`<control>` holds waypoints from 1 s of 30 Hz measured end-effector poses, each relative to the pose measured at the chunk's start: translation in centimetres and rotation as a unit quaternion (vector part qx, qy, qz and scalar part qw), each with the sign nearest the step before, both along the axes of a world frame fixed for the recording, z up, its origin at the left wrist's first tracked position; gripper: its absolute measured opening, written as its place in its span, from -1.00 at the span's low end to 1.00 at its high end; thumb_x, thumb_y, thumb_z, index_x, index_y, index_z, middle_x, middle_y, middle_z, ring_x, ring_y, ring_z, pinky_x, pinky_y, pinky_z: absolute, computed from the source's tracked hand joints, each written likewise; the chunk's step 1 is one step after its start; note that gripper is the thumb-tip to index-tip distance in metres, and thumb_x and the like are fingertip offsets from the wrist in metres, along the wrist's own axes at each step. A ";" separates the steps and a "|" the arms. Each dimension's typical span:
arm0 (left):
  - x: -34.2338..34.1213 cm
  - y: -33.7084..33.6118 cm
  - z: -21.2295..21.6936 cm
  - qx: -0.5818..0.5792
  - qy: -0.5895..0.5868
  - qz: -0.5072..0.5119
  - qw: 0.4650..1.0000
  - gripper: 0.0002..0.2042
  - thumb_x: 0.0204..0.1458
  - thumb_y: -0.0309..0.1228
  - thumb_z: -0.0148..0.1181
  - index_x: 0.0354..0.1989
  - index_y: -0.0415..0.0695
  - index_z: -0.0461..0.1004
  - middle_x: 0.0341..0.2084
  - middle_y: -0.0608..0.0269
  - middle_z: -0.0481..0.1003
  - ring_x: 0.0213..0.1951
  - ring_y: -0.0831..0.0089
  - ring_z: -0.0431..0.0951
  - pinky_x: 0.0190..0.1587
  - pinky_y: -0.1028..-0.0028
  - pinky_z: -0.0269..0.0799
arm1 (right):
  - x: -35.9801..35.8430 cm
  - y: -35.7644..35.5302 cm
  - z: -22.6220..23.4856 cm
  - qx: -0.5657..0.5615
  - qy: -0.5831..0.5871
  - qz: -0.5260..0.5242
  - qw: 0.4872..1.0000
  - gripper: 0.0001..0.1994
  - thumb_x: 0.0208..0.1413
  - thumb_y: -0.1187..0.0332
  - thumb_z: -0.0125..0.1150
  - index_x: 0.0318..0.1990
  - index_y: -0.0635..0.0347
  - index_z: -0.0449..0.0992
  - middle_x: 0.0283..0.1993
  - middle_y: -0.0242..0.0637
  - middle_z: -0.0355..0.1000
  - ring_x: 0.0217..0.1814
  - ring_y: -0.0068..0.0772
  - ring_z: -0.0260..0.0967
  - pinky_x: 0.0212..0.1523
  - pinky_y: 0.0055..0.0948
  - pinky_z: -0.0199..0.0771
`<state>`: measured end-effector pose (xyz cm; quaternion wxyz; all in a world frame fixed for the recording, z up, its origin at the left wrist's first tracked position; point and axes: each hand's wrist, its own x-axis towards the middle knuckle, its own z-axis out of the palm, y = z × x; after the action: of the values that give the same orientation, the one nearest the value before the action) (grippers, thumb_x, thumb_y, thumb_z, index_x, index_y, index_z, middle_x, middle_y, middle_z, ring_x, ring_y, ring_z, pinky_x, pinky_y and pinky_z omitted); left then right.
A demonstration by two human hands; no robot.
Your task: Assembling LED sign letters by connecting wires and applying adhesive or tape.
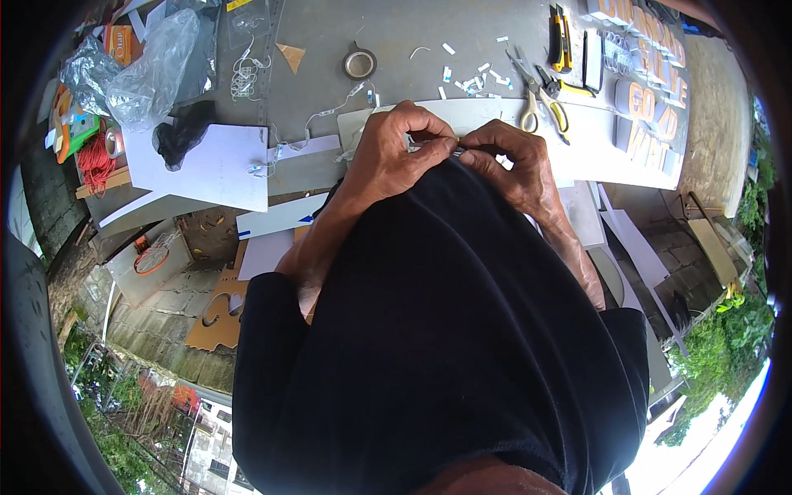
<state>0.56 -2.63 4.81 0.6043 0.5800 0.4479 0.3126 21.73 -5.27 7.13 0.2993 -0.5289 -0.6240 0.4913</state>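
Observation:
My left hand (396,153) and my right hand (518,165) meet just beyond my dark shirt, at the near edge of the table. Both are closed, thumbs and fingertips pinching at one spot. A small dark and yellowish bit shows between the fingertips, too small and covered to name. Beneath and behind the hands lies a white sheet (445,107). A thin wire with small white modules (327,112) runs left of my left hand. Beyond my right hand lie the scissors (530,115) and a yellow-handled cutting tool (558,115).
A roll of black tape (371,63), several small white pieces (474,84) and a utility knife (562,45) lie on the grey table (421,25). Letter-shaped signs (648,103) stand at right. Plastic bags (153,74), white sheet material (206,177) and red cord (96,161) crowd the left.

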 end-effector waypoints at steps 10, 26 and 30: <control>0.0 0.4 -0.6 0.055 0.009 -0.018 0.998 -0.91 0.04 -0.48 0.35 -0.34 -0.25 0.64 -0.41 0.24 0.57 -0.35 0.51 0.50 -0.18 0.47 0.40 | 0.1 0.2 -1.8 -0.122 0.044 -0.032 0.991 -0.83 0.19 0.35 0.34 -0.24 0.30 0.60 -0.41 -0.37 0.55 -0.35 -0.64 0.43 -0.29 -0.52 0.42; -1.0 3.9 -11.4 0.050 0.107 -0.008 0.993 -0.65 0.10 -0.54 0.28 0.09 -0.22 0.52 -0.24 0.17 0.65 -0.24 0.46 0.64 -0.18 0.51 0.52 | 2.7 5.4 -12.2 -0.087 -0.072 0.052 0.992 -0.84 0.20 0.40 0.27 -0.13 0.27 0.62 -0.34 -0.22 0.62 -0.29 -0.45 0.59 -0.20 -0.42 0.56; -3.2 4.7 -12.3 0.312 0.340 0.180 0.869 -0.49 -0.16 -0.41 0.50 0.02 -0.15 0.47 -0.20 0.16 0.51 -0.12 0.16 0.49 0.02 0.23 0.40 | 3.0 4.4 -13.1 0.018 -0.185 0.051 0.981 -0.82 0.15 0.33 0.33 -0.16 0.22 0.62 -0.27 -0.23 0.62 -0.25 -0.28 0.59 -0.17 -0.30 0.56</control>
<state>-2.68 2.06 -7.47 0.1356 0.7183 0.6014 0.3225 24.75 -0.91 -5.97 0.1626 -0.5725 -0.7035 0.3884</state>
